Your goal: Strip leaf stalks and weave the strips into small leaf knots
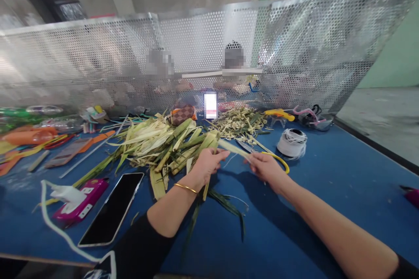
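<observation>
My left hand (207,165), with a gold bangle at its wrist, is closed around a small bundle of pale green corn husks (211,140). The bundle's lower end sticks out beneath the palm. Between the fingers of my right hand (266,168) is pinched the end of a pale husk strip (234,147), which stretches across from the bundle. Left of and behind my left hand lies a large heap of husks (147,137). Scissors with yellow handles (287,166) lie partly hidden behind my right hand. Dark green leaf pieces (229,205) lie below my hands.
A white string spool (291,143) stands at right. Husk scraps (242,122) lie behind my hands. At left are a black-screened phone (113,209), a magenta tissue pack (81,200) and orange pieces (31,135). A perforated metal screen (199,39) closes the blue table's back; people sit behind it.
</observation>
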A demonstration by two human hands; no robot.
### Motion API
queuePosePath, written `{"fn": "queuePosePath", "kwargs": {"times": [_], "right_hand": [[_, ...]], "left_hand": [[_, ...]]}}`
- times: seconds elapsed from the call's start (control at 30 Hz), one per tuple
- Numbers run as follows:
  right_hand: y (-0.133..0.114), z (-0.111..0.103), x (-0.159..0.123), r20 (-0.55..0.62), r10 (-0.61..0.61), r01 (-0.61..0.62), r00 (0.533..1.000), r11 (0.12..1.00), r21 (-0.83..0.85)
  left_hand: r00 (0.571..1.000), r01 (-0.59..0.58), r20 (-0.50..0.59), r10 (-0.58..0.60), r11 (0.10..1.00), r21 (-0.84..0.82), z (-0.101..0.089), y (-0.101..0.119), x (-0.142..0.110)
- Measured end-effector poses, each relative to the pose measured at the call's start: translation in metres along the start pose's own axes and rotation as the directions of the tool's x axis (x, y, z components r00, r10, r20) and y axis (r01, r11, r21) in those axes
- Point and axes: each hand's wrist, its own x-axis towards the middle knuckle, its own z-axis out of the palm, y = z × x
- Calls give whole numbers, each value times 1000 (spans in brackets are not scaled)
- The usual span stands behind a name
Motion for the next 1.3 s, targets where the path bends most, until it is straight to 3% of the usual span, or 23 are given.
{"fn": "queuePosePath", "kwargs": {"times": [0.2, 0.27, 0.37, 0.4, 0.47, 0.53, 0.63, 0.83, 0.93, 1.03, 1.2, 1.3], "right_hand": [[25, -43, 10, -328, -19, -86, 944, 949, -303], [26, -49, 7, -380, -131, -56, 916, 894, -444], [16, -44, 0, -329, -390, 141, 860, 801, -581], [11, -39, -2, -303, -415, 213, 858, 824, -526], [1, -26, -7, -239, -309, 266, 921, 944, -195], [-7, -10, -13, -83, -146, 159, 986, 971, 179], [-16, 10, -22, 68, -22, -12, 997, 888, 460], [-24, 18, -35, 154, -12, -84, 988, 795, 601], [-25, 8, -37, 158, 46, -138, 986, 754, 642], [-24, -5, -37, 235, 86, -218, 968, 749, 626], [-21, -19, -35, 442, 76, -366, 894, 692, 622], [-17, -23, -32, 406, 106, -371, 908, 655, 658]], "left_hand": [[982, 119, 175, -77, 963, -241, 2, 5, -5], [977, 122, 200, -68, 956, -268, 5, 6, -9], [974, 104, 218, -55, 969, -223, 12, 6, -16], [972, 97, 230, -48, 973, -208, 14, 6, -18], [972, 69, 235, -20, 976, -205, 20, 3, -22], [980, 33, 199, 14, 973, -229, 25, 0, -25], [991, -10, 129, 40, 975, -223, 30, -4, -29], [996, 2, 83, 14, 982, -188, 31, -8, -26], [990, -140, -12, 140, 985, -97, 29, -7, -22], [973, -219, 71, 219, 976, -13, 28, -5, -21], [949, -4, 315, 34, 996, -94, 29, -10, -22], [940, 150, 332, -82, 971, -184, 29, -15, -20]]}}
